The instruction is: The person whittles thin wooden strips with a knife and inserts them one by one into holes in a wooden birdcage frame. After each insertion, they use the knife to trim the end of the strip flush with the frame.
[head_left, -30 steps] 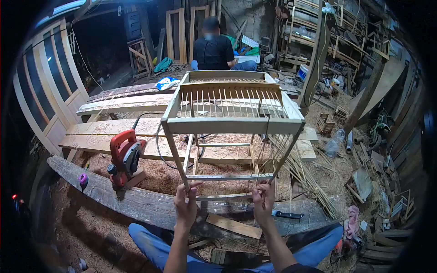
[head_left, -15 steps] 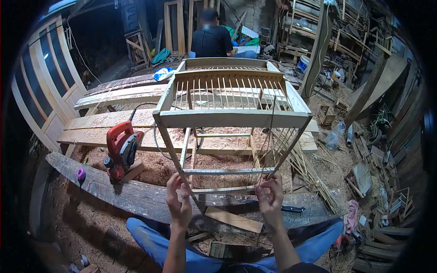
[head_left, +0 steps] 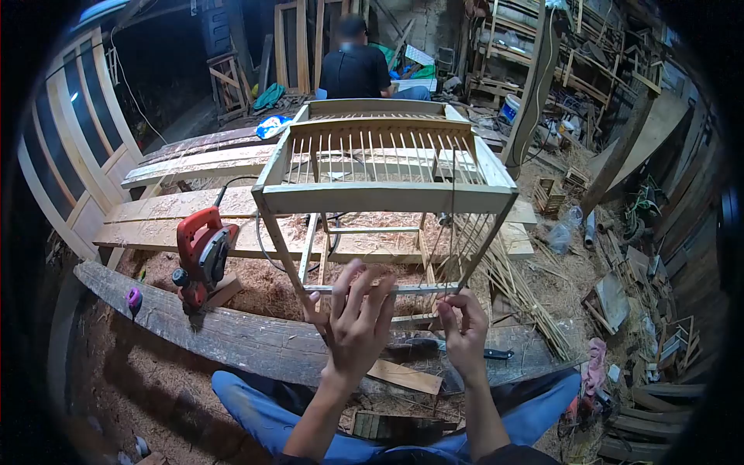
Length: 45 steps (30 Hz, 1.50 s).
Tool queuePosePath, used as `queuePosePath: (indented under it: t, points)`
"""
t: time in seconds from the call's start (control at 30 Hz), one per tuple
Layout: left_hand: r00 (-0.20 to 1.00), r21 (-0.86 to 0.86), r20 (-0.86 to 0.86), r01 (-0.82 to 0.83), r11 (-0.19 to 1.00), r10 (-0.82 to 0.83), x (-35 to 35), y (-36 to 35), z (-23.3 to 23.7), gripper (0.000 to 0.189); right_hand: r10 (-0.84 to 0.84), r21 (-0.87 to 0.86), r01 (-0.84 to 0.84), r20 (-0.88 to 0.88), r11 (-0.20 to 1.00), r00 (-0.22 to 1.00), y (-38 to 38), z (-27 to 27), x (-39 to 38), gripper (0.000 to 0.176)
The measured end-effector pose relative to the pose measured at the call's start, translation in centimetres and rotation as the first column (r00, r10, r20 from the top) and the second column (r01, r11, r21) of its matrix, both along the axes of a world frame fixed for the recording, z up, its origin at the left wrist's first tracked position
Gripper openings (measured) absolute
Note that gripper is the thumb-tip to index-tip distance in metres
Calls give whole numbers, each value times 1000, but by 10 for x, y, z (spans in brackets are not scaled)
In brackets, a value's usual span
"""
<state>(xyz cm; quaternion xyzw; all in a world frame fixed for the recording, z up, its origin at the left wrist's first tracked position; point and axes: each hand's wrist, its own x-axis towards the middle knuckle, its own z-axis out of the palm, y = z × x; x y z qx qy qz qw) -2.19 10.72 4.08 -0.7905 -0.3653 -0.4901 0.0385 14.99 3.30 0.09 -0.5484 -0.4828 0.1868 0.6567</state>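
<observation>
A wooden frame [head_left: 387, 200] with a row of thin upright rods stands before me on narrow legs joined by crossbars. My left hand [head_left: 358, 319] is raised in front of its lower crossbar [head_left: 418, 289], fingers spread and holding nothing. By the frame's right leg, my right hand [head_left: 466, 325] pinches the lower end of a thin stick [head_left: 452, 225], which rises past the top rail. Below the right hand lies a knife [head_left: 498, 354] with a dark handle, partly hidden. A short flat board [head_left: 405, 377] rests near my lap.
A red power planer [head_left: 203, 256] and a pink-purple roll [head_left: 134, 297] sit left on the worn plank [head_left: 194, 329]. Bamboo strips [head_left: 527, 291] lie to the right. Planks [head_left: 186, 205] covered in shavings stretch behind the frame. Farther back sits another person [head_left: 355, 71], facing away.
My left hand has left the frame's left leg and moved right, its fingers spreading in front of the crossbar. My right hand stays near the right leg, still pinching the stick.
</observation>
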Motion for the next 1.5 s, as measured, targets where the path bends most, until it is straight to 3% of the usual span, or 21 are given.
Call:
queuePosePath:
  t: [0.07, 0.13, 0.23, 0.57, 0.63, 0.77, 0.87, 1.0, 1.07, 1.23, 1.3, 1.4, 1.5]
  points:
    - [997, -29, 43, 63, 998, -62, 2, 1, 1, 17, 2, -50, -2, 17, 999, 1000, 0, 2, 0, 9]
    - [996, -36, 47, 74, 997, -72, 0, 1, 2, 18, -35, 58, 33, 47, 998, 998, 3, -1, -3, 9]
    - [995, -33, 53, 81, 996, -79, -2, 2, 1, 18, -47, 61, 40, 110, 997, 993, 4, -3, 0, 8]
    - [994, -6, 96, 62, 998, -61, -6, 4, -1, 15, -69, 31, 67, 61, 997, 996, 0, -1, -14, 9]
    - [992, -20, 106, 67, 998, -65, -8, 4, -2, 16, -114, 69, 103, 193, 992, 975, -2, -2, -15, 9]
    - [996, -59, 71, 61, 996, -56, -12, 2, 1, 16, -93, 29, 88, 213, 996, 973, -4, 5, -18, 9]
    - [999, -31, 5, -35, 999, 35, -15, -5, 0, 18, -44, 35, 40, 117, 999, 992, -5, 2, -21, 8]
    - [998, -28, -23, -56, 998, 55, -17, -5, -5, 20, -43, 31, 40, 115, 999, 992, -7, 3, -22, 8]
    - [1000, -105, 4, -18, 994, 18, -17, -6, -6, 21, -99, 47, 92, 185, 995, 978, -8, 8, -22, 9]
    - [997, -111, -29, -67, 992, 64, -10, -14, 12, 20, -224, 158, 191, 223, 969, 949, -13, 10, -22, 10]
    - [999, -168, 33, 7, 986, -2, -11, -10, 10, 19, -249, 180, 211, 225, 961, 942, -16, 12, -21, 10]
    - [998, -127, 11, -52, 991, 54, -7, -11, 9, 18, -162, 132, 146, 120, 980, 980, -18, 19, -23, 8]
    - [997, -139, 41, -57, 989, 64, -7, -10, 3, 21, -158, 270, 137, 56, 953, 986, -7, 37, -35, 8]
